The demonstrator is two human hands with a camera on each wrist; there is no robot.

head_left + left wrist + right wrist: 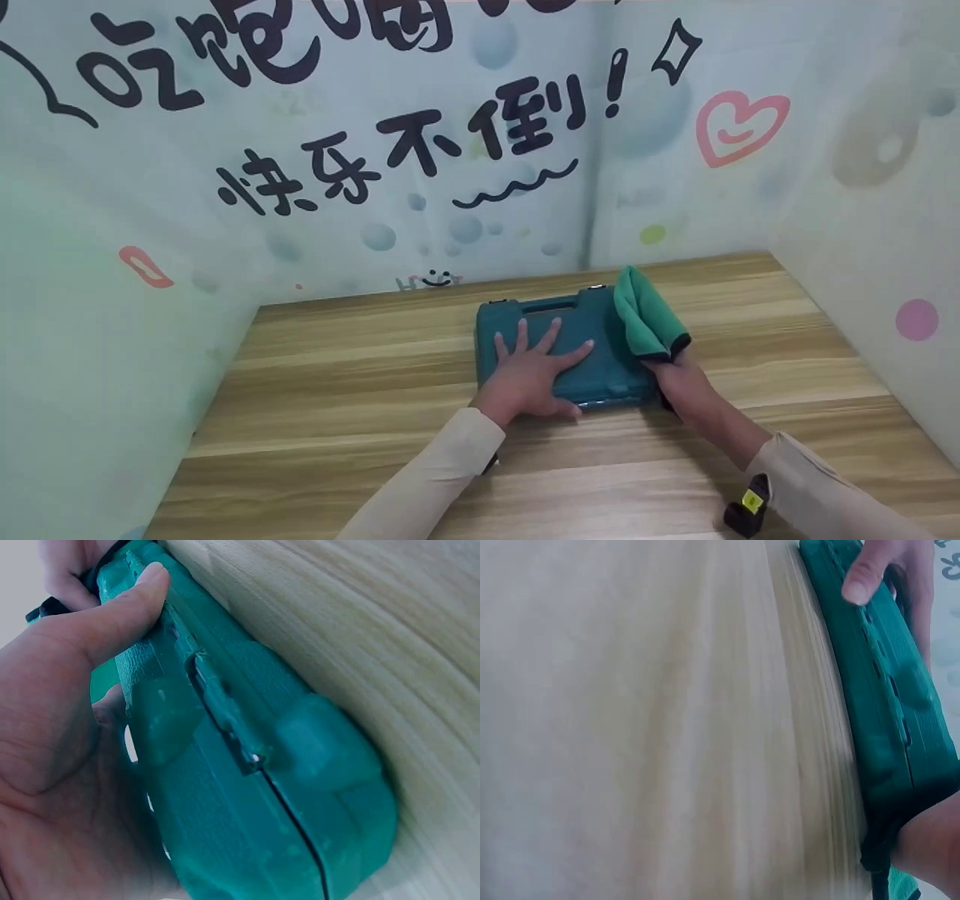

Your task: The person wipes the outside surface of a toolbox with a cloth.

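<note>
A teal plastic carrying case (600, 371) lies flat on the wooden table, its handle toward the wall. My left hand (526, 375) rests on the lid with fingers spread, and its thumb (131, 611) lies over the front edge near the seam in the left wrist view. At the case's right end, my right hand (684, 386) grips a folded green cloth (651, 319) with black edging. Part of that cloth lies over the lid's right side. The right fingers are mostly hidden under the cloth. In the right wrist view, the case's hinged side (889, 690) shows.
The wood-grain table (337, 420) stretches out on both sides of the case. A printed fabric wall (420, 232) stands directly behind it, with side walls left and right. A black strap with a yellow tag (751, 500) hangs at the right sleeve.
</note>
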